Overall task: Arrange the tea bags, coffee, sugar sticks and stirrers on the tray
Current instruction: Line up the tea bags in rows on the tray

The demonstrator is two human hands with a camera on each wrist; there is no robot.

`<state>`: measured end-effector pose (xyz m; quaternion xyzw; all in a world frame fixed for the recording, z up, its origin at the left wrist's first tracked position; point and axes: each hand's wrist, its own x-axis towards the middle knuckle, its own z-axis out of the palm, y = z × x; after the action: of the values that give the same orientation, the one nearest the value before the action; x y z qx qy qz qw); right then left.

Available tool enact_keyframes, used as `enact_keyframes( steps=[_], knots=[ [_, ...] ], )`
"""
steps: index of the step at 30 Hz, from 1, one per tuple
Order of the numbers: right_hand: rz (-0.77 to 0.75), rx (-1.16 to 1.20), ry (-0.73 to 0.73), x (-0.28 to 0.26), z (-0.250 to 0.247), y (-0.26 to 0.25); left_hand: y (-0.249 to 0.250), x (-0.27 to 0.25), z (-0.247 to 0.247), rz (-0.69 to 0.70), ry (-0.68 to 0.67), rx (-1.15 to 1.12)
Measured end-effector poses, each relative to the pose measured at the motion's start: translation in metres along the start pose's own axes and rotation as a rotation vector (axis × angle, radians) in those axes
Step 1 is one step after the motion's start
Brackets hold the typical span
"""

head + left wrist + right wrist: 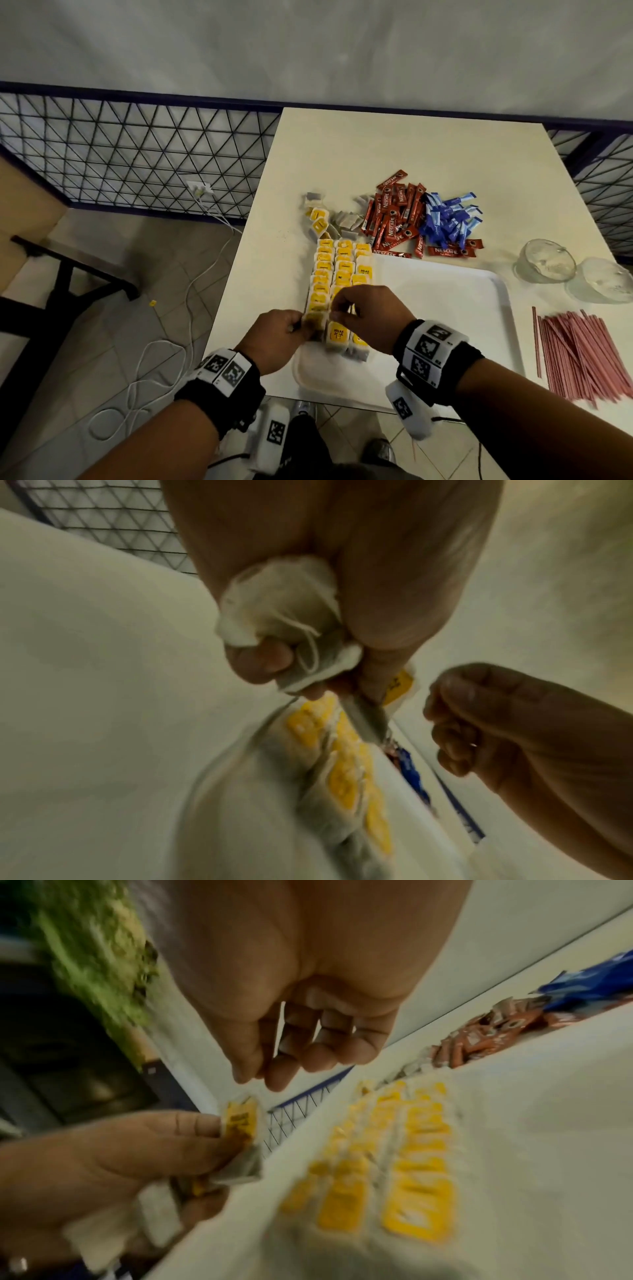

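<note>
Tea bags (339, 274) with yellow tags lie in three neat rows along the left side of the white tray (445, 308), which sits on the white table (376, 147) in front of me. My left hand (274, 342) grips a small bunch of tea bags (284, 610) at the near left corner of the tray, fingers curled round the crumpled paper pouches, one yellow tag sticking out past my thumb. My right hand (370, 318) hovers just beside it over the near end of the rows, thumb and forefinger drawn close together with the other fingers loosely curled; from the right wrist view it holds nothing. Beyond the tray, a few loose tea bags (329, 219) lie scattered on the table, next to a heap of red coffee sticks (397, 219) and a heap of blue sugar sticks (448, 219). To the right of the tray lie the pink stirrers (582, 356) in a loose bundle, with two glass bowls (548, 260) behind them.
</note>
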<state>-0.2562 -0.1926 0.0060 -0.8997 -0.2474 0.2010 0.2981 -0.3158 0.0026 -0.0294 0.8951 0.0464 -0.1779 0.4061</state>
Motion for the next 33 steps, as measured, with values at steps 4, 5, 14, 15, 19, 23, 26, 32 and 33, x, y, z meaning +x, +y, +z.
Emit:
enact_keyframes(
  steps=[4,5,14,15,19,23,26,32,33],
  knots=[
    [0.061,-0.214,-0.136,-0.011,0.021,0.022,-0.013,0.001,0.013,-0.075,-0.041,0.163],
    [0.055,-0.240,-0.155,-0.013,0.025,0.024,-0.013,0.002,0.016,-0.084,-0.038,0.173],
    [-0.035,-0.365,-0.178,-0.007,0.050,0.028,-0.012,0.009,0.033,-0.222,0.076,0.251],
    [-0.037,-0.370,-0.184,-0.006,0.051,0.028,-0.012,0.009,0.033,-0.237,0.090,0.265],
    [0.006,-0.361,-0.214,-0.006,0.048,0.026,-0.019,0.006,0.027,-0.162,0.105,0.233],
    [0.016,-0.336,-0.235,-0.006,0.044,0.022,-0.026,0.000,0.020,0.057,-0.042,0.372],
    [0.021,-0.325,-0.232,-0.005,0.046,0.025,-0.025,0.004,0.022,0.091,-0.109,0.521],
    [0.024,-0.341,-0.244,-0.006,0.047,0.027,-0.018,0.006,0.025,0.081,-0.073,0.530],
    [0.025,-0.338,-0.243,-0.005,0.047,0.028,-0.016,0.006,0.025,0.085,-0.067,0.547]
  ],
)
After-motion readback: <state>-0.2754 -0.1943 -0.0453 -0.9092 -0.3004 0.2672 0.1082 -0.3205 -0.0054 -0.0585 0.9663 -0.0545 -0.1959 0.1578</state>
